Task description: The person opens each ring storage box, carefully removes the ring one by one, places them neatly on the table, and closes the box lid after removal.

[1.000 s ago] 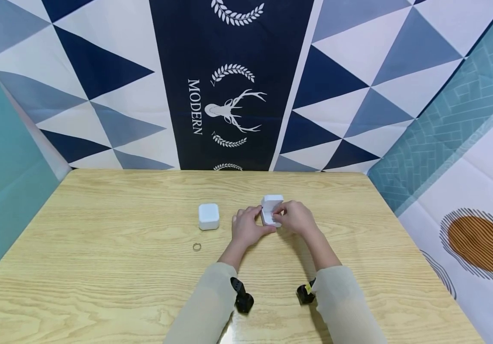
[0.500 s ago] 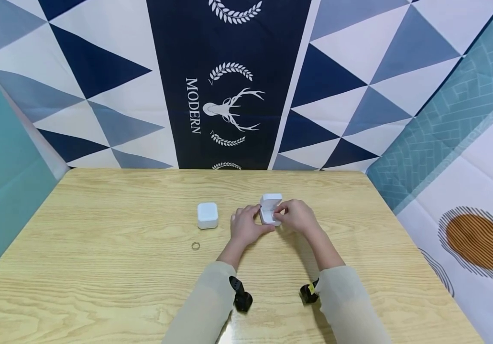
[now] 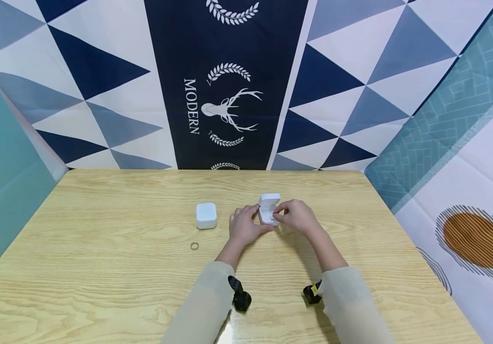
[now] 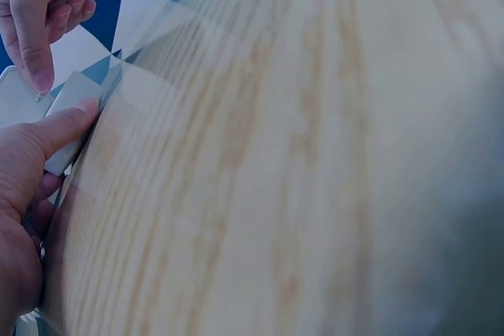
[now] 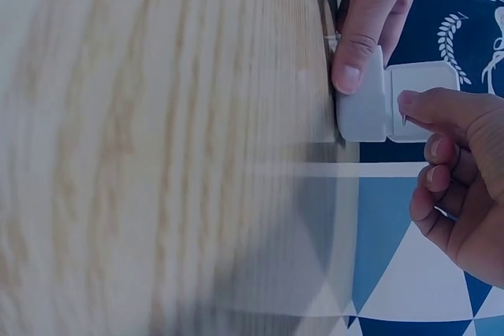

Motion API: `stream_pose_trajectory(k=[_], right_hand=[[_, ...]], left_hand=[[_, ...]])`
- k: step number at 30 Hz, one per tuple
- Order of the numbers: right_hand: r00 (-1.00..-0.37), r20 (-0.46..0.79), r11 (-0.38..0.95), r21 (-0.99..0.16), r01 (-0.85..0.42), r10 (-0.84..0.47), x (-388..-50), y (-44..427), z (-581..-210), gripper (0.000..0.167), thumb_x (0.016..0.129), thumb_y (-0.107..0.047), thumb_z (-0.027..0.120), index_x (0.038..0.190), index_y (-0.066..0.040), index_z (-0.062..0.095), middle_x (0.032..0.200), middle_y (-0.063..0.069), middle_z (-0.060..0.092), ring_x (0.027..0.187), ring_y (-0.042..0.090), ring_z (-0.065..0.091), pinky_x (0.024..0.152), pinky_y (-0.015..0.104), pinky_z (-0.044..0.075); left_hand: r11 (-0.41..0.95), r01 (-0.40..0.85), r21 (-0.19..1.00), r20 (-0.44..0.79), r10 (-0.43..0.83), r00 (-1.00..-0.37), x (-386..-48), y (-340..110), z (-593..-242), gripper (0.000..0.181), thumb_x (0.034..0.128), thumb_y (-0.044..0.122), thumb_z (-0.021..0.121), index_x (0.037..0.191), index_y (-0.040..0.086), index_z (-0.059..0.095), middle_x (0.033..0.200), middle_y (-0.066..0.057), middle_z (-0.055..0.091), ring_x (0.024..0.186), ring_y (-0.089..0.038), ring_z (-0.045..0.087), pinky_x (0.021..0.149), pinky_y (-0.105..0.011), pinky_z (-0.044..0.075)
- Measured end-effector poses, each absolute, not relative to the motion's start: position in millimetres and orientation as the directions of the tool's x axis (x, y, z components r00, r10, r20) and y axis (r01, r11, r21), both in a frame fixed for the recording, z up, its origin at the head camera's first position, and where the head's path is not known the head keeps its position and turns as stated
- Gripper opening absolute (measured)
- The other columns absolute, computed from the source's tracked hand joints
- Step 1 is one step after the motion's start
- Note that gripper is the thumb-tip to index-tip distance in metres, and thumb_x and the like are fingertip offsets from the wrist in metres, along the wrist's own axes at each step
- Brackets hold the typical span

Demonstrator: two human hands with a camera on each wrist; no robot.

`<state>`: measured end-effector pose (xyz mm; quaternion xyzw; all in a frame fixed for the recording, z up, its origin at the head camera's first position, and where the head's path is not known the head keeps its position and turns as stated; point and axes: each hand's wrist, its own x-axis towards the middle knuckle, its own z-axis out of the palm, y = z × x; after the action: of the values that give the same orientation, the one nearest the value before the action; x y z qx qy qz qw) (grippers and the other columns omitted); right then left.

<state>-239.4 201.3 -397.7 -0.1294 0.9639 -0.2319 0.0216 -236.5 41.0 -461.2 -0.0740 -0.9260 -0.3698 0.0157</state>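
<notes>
Toward the back of the table, a white ring box (image 3: 269, 198) stands with its lid raised. My left hand (image 3: 244, 226) holds it from the left side, with the thumb (image 4: 69, 122) on its front and the fingers behind. My right hand (image 3: 298, 216) reaches into the box from the right, its thumb and forefinger pinched together over the inside. A tiny silvery edge, apparently of a ring (image 5: 405, 119), shows at those fingertips in the right wrist view; the fingers cover the rest of it.
A second white ring box (image 3: 206, 216), closed, stands to the left of my left hand. In front of it a gold-coloured ring (image 3: 194, 246) lies on the wooden table (image 3: 113, 258). Patterned cloth (image 3: 224, 86) hangs behind the table's back edge.
The whole head view has drifted slightly left. Both hands keep their places at the box; the right forearm has turned outward a little, while its fingertips stay inside.
</notes>
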Motion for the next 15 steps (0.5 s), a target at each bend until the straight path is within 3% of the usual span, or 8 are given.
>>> stream_pose_trajectory(k=[15], right_hand=[[-0.955, 0.045, 0.836, -0.473, -0.279, -0.293, -232.4, 203.1, -392.9, 0.012, 0.083, -0.017, 0.068, 0.086, -0.007, 0.074, 0.062, -0.001, 0.057, 0.055, 0.008, 0.043, 0.05, 0.022, 0.034]], left_hand=[[0.722, 0.149, 0.676, 0.083, 0.126, -0.989, -236.1, 40.3, -460.1, 0.079, 0.0705, 0.053, 0.075, 0.136, 0.015, 0.051, 0.133, -0.002, 0.056, 0.109, -0.021, 0.048, 0.094, -0.037, 0.033]])
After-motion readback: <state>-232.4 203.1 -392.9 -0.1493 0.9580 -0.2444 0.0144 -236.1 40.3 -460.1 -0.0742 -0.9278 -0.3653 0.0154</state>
